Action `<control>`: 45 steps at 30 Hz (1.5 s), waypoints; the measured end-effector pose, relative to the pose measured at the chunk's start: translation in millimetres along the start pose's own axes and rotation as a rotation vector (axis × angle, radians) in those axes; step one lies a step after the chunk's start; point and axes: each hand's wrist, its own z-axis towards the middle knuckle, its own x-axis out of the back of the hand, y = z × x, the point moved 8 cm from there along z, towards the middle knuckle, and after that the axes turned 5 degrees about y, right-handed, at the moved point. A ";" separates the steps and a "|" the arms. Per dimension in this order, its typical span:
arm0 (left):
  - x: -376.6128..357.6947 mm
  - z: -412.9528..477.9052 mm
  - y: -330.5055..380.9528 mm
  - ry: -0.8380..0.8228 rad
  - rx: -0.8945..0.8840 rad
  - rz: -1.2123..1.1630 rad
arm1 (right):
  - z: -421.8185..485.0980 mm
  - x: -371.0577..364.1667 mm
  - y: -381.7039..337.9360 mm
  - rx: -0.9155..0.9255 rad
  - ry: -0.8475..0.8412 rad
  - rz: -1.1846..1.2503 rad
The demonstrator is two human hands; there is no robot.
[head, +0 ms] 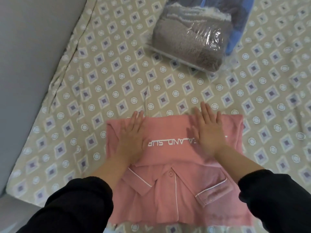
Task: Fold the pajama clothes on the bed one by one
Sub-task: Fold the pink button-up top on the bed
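Diamond-patterned bed (pixel 117 78), grey surface (pixel 33 39) left

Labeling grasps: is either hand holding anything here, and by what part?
Nothing is held. Left hand and right hand lie flat, pressing the folded part of the pajama top.

Bed (pixel 117 73): pajama top (pixel 176 199) lies flat at near centre, collar (pixel 143 180) left of centre, pocket (pixel 213 190) to the right. Folded layer (pixel 168 128) lies over far part of top. L hand (pixel 131 137) flat on left part of that layer, R hand (pixel 207 130) flat on right part, hands apart. Fingertips of both reach just past layer's far edge, over bed. Bagged bundle (pixel 190 39) on bed, behind garment, twd far right, well apart from it.
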 end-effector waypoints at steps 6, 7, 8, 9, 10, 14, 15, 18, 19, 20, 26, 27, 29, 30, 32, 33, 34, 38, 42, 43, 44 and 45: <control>-37.8 -24.0 7.4 -0.084 0.032 -0.031 | -18.3 -54.8 -27.0 0.110 -0.123 0.010; -41.0 -32.8 -3.6 -0.083 0.075 -0.028 | -20.4 -60.9 -16.0 0.067 -0.135 -0.017; -39.7 -39.6 -13.8 -0.077 0.110 -0.021 | -20.0 -62.8 -8.5 0.026 -0.144 -0.033; -36.6 -45.5 -21.7 -0.075 0.136 -0.026 | -18.5 -60.9 -5.6 -0.012 -0.139 -0.030; -34.7 -50.6 -26.7 -0.083 0.148 -0.030 | -17.5 -55.2 -7.0 -0.046 -0.129 -0.025; -26.1 -68.0 3.3 -0.059 -0.133 0.028 | -43.0 -47.9 -34.5 -0.007 -0.067 0.029; -31.5 -73.0 12.4 -0.055 -0.191 0.036 | -53.1 -54.4 -40.9 0.033 -0.094 0.001; -50.0 -76.3 18.0 -0.021 -0.168 0.026 | -65.5 -83.5 -36.2 -0.005 -0.214 -0.028; -55.8 -75.9 16.1 -0.004 -0.160 0.035 | -63.0 -88.9 -33.1 -0.026 -0.210 -0.029; -59.6 -75.7 15.9 0.009 -0.166 0.045 | -61.5 -91.7 -32.0 -0.035 -0.191 -0.026; -58.1 -76.5 17.5 0.119 -0.149 0.033 | -64.8 -87.1 -33.6 -0.020 0.084 0.003; -57.4 -77.0 17.9 0.148 -0.150 0.036 | -66.5 -83.2 -36.0 -0.008 0.091 0.021; -47.4 -77.3 21.4 0.229 -0.152 0.014 | -70.3 -74.1 -40.1 0.013 0.119 0.074; -38.2 -73.4 23.9 0.286 -0.145 -0.005 | -69.6 -66.2 -41.4 0.016 0.151 0.114; -15.1 -57.5 33.4 0.406 -0.138 -0.023 | -62.7 -45.5 -41.2 0.041 0.273 0.145; -2.8 -43.4 35.7 0.408 -0.139 -0.032 | -51.3 -35.1 -37.9 0.054 0.312 0.092; 5.2 -27.4 37.1 0.398 -0.151 -0.050 | -38.2 -28.3 -33.2 0.067 0.315 0.026; -5.9 29.9 14.7 0.107 -0.076 -0.200 | 10.8 -25.7 3.7 -0.072 -0.005 -0.067; -11.0 54.0 2.7 0.018 -0.017 -0.093 | 30.5 -22.9 10.8 -0.080 -0.064 -0.157; -6.6 56.7 0.9 0.032 -0.019 -0.068 | 30.7 -21.8 11.6 -0.092 -0.065 -0.157; -1.1 57.8 -0.1 0.046 -0.025 -0.054 | 29.6 -21.5 12.0 -0.115 -0.069 -0.136; 3.5 58.3 -1.2 0.054 -0.028 -0.048 | 27.6 -20.4 11.7 -0.135 -0.061 -0.118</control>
